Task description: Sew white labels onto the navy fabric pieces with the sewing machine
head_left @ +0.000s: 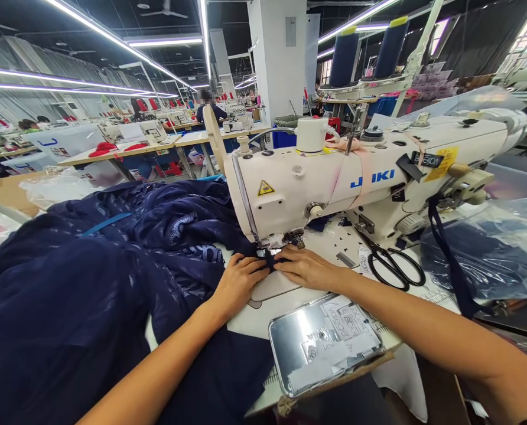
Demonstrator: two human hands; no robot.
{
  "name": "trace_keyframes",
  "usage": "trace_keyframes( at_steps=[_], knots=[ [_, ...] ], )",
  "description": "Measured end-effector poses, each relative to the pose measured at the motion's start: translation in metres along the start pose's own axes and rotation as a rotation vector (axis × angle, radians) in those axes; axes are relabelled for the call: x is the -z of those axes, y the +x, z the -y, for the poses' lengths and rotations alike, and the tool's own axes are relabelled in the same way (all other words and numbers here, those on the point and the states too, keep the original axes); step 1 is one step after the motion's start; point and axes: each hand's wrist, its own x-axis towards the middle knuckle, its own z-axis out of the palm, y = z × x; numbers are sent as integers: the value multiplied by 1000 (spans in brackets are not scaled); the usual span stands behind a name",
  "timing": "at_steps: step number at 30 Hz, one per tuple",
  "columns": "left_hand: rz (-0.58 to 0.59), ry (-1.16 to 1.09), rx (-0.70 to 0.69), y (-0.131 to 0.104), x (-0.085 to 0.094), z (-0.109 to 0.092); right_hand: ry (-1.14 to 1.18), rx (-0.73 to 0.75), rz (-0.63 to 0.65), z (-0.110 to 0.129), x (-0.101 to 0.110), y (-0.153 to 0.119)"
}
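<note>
My left hand rests on the bed of a white sewing machine, its fingertips and thumb closed on a small fold of navy fabric by the presser foot. From the other side, my right hand pinches the same fold, fingers pointing left. The needle area is partly hidden by the machine head and my fingers. A large heap of navy garment cloth, with paler patterned patches and a light-blue strip, spreads left of the machine and under my left forearm.
A metal tray with white printed labels sits at the table's front edge. Black-handled scissors lie right of my right hand. Farther right is a clear plastic bag holding dark cloth. Thread cones stand behind; other workstations fill the background.
</note>
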Motion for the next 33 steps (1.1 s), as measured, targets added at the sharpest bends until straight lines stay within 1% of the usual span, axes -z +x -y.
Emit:
trace_keyframes(
  at_steps=[4, 8, 11, 17, 21, 27, 30, 33],
  knots=[
    [1, -12, -19, 1, 1, 4, -8, -10, 17, 0, -1, 0],
    [-10, -11, -32, 2, 0, 6, -21, -5, 8, 0, -1, 1],
    [3, -5, -42, 3, 1, 6, -41, -2, 2, 1, -2, 1],
    [42, -5, -16, 4, 3, 8, -101, -23, 16, 8, 0, 3],
    [52, -20, -1, 6, 4, 11, -113, -67, 33, 10, 0, 4],
    [47, -19, 11, 11, 4, 17, -110, -156, 110, 13, 1, 5],
    [28, -12, 15, 14, 4, 19, -95, -177, 160, 11, 3, 6],
    [13, 4, 20, 16, 4, 22, -79, -178, 177, 8, 3, 8]
  ],
)
